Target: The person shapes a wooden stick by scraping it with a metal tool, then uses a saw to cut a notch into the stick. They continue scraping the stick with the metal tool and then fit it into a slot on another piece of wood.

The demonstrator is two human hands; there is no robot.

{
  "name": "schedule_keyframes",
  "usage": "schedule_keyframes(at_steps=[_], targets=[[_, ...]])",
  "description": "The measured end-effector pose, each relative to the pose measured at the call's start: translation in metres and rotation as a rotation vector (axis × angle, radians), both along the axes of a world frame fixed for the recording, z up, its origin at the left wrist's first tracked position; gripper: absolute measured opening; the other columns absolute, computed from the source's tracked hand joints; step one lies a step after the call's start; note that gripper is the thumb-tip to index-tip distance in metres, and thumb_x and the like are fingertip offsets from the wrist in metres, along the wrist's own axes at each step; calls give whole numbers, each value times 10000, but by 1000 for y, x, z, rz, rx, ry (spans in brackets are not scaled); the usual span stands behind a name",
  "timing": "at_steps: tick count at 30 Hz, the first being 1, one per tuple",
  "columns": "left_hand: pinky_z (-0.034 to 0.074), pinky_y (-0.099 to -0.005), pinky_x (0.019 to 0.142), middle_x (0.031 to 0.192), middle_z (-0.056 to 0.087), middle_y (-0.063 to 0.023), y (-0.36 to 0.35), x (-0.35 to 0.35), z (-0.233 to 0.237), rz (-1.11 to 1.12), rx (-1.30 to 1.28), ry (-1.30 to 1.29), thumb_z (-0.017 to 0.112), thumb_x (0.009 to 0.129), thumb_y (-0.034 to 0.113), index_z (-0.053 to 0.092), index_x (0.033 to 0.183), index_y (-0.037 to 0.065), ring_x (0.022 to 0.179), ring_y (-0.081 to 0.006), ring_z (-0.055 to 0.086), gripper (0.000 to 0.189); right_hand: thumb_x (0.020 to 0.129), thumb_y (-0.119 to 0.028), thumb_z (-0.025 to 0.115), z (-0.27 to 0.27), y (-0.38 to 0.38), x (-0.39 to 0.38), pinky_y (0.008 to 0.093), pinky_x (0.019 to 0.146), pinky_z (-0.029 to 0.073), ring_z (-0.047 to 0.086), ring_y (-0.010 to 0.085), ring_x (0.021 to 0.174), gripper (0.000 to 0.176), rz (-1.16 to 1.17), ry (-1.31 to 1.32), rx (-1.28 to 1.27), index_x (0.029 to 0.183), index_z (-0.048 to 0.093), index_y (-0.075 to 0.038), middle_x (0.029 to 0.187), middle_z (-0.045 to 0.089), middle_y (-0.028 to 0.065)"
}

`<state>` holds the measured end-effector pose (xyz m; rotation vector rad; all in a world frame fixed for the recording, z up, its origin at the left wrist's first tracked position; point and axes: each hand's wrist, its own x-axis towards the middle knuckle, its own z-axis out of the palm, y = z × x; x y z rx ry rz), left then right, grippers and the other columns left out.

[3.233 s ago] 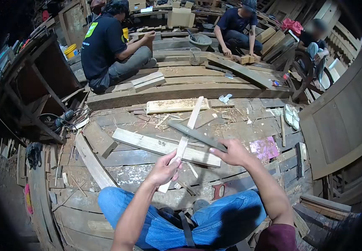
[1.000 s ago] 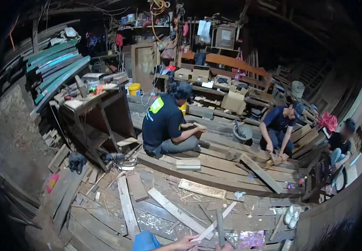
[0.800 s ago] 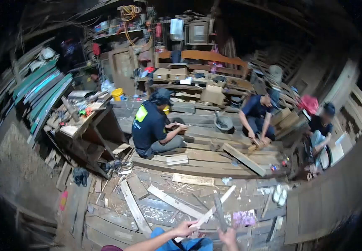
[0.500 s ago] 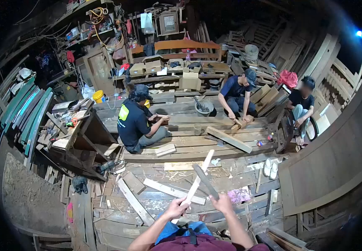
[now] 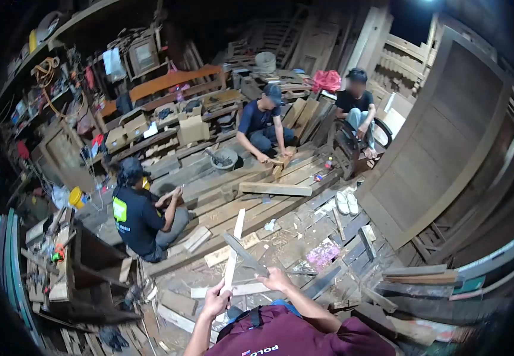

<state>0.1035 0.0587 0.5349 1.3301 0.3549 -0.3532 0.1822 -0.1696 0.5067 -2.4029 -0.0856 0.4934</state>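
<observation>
My left hand (image 5: 216,301) is closed around the lower end of a pale wooden strip (image 5: 231,267), which points up and away from me. In my right hand (image 5: 277,280) is a long, flat, grey machete-like blade (image 5: 244,251), its handle end hidden by my fingers. The blade slants up to the left, and its far end overlaps the strip about midway along it. Below them on the floor, another pale board (image 5: 248,289) lies behind my hands.
Three people sit ahead: one in a black shirt (image 5: 144,213), one handling wood (image 5: 263,124), another on a chair (image 5: 358,110). A thick beam (image 5: 274,188) lies on the plank platform. White shoes (image 5: 346,203) and wood shavings are on the floor. A large panel (image 5: 429,136) leans at right.
My view has swung to the right and tilted, so the room appears shifted left. Both hands keep their hold, with the blade still crossing the strip.
</observation>
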Motion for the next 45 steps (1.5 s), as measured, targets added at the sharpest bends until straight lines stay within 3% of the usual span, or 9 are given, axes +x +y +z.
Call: schedule_keyframes(at_steps=[2, 10, 11, 17, 19, 31, 37, 40, 45], targets=[[429, -240, 422, 716, 567, -15, 27, 13, 5, -91, 194, -11, 570, 873, -4, 506, 1361, 53, 482, -84, 498, 496, 831, -553, 606, 6, 21, 6, 451, 858, 495, 627, 382, 997, 507, 7, 83, 46, 1045, 694, -101, 995, 675, 212], [407, -238, 403, 702, 561, -17, 62, 32, -13, -85, -28, -59, 596, 897, 22, 586, 1183, -6, 476, -80, 487, 287, 817, -525, 632, -7, 56, -1, 440, 845, 500, 638, 382, 972, 470, -117, -7, 39, 1011, 710, -104, 975, 679, 214], [405, -238, 404, 706, 565, -19, 62, 30, -15, -97, -30, -40, 597, 899, 22, 575, 1215, -4, 476, -82, 486, 318, 825, -516, 646, -3, 55, -3, 393, 817, 508, 667, 321, 942, 448, -113, -6, 21, 1029, 715, -124, 948, 698, 183], [400, -239, 406, 683, 557, -13, 65, 14, -40, -93, 2, 18, 633, 914, 103, 501, 1345, 19, 455, -87, 477, 459, 820, -529, 636, -24, 57, -14, 404, 823, 507, 663, 330, 947, 454, -116, 15, -2, 1015, 721, -128, 948, 699, 171], [392, -237, 404, 682, 549, -5, 72, 8, -44, -71, -40, 38, 634, 913, 103, 500, 1340, 7, 455, -84, 473, 458, 818, -483, 647, -13, 63, -10, 430, 852, 497, 635, 370, 990, 442, -62, 131, 10, 1014, 708, -91, 987, 674, 222], [403, -237, 418, 685, 552, -6, 115, 0, -40, 18, -27, 83, 607, 920, 79, 503, 1352, 53, 465, -83, 488, 445, 833, -462, 642, 8, 113, 1, 431, 844, 498, 644, 378, 956, 419, 45, 60, 75, 1000, 703, -83, 930, 676, 228], [410, -226, 444, 671, 531, 21, 134, -20, -45, 127, -16, 124, 594, 947, 125, 546, 1296, 73, 491, -69, 496, 356, 825, -432, 670, -32, 141, 8, 431, 761, 513, 660, 379, 872, 398, 136, 39, 163, 984, 706, -69, 874, 684, 214], [414, -225, 452, 679, 531, 29, 147, -29, -31, 175, 20, 113, 603, 941, 133, 426, 1433, 121, 504, -59, 491, 523, 856, -387, 687, -34, 159, 15, 345, 714, 510, 662, 183, 779, 364, 238, 5, 111, 1025, 705, -66, 831, 711, 133], [412, -232, 434, 697, 546, 8, 169, -38, -36, 293, -70, 94, 632, 928, 188, 426, 1421, 70, 481, -64, 473, 546, 842, -385, 700, -21, 197, 32, 341, 719, 511, 665, 161, 768, 373, 316, 72, 150, 993, 718, -44, 806, 716, 121]])
